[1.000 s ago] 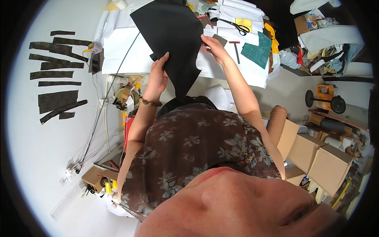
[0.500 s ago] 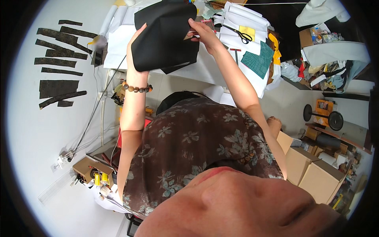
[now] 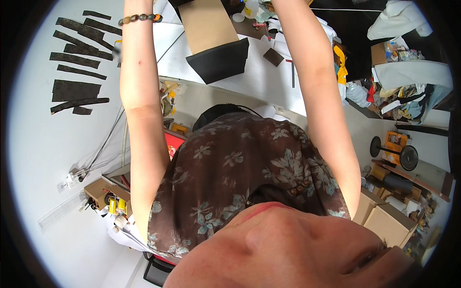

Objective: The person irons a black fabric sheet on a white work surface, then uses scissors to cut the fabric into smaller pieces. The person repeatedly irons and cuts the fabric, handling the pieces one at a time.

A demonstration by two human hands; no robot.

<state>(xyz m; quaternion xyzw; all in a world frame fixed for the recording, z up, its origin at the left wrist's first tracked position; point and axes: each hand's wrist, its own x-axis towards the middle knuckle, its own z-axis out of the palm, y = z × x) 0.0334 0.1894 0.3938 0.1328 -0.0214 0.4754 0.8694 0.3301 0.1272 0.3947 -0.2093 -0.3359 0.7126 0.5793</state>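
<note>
The black-and-tan sheet (image 3: 212, 41) is at 12 o'clock, its black flap (image 3: 221, 62) turned toward the near edge of the table (image 3: 261, 79); the forearms (image 3: 139, 67) run past the upper rim at 11 and 1 o'clock, leaving both hands unseen (their openness and hold cannot be told). An uneven grip could skew or crease the sheet; a low right arm could nudge the dark square (image 3: 273, 56) at 1 o'clock.
</note>
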